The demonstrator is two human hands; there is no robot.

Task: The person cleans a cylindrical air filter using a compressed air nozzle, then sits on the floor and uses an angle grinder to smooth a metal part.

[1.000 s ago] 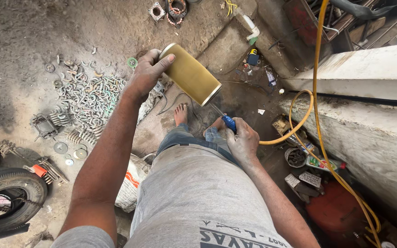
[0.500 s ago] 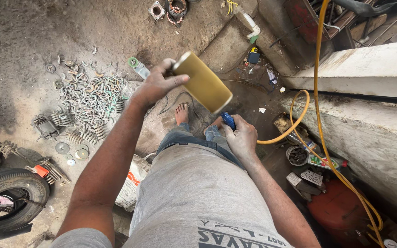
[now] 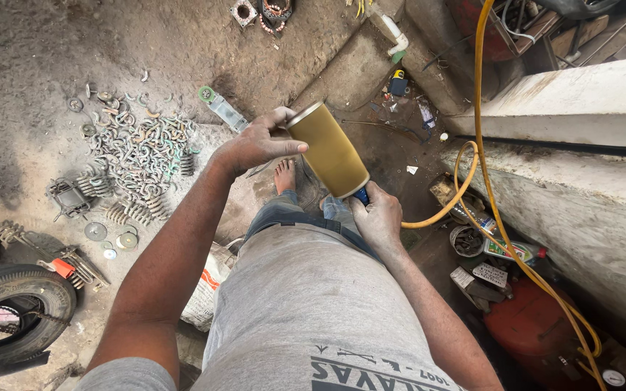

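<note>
Fingers (image 3: 284, 147) of the left hand (image 3: 255, 145) are wrapped round the top rim of a yellow-brown cylinder (image 3: 330, 150), thumb pressed on its side, so it's tilted between both hands. Down at the lower end, the right hand (image 3: 380, 217) is curled tight around a blue-handled tool (image 3: 361, 195) touching the cylinder's bottom. Left of the fingers, a pile of metal hooks and springs (image 3: 139, 156) lies on the dirt floor (image 3: 30, 58); a yellow hose (image 3: 487, 181) runs off to the right.

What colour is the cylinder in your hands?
Mustard yellow with a pale metal end rim; the cylinder shows best in the head view.
</note>
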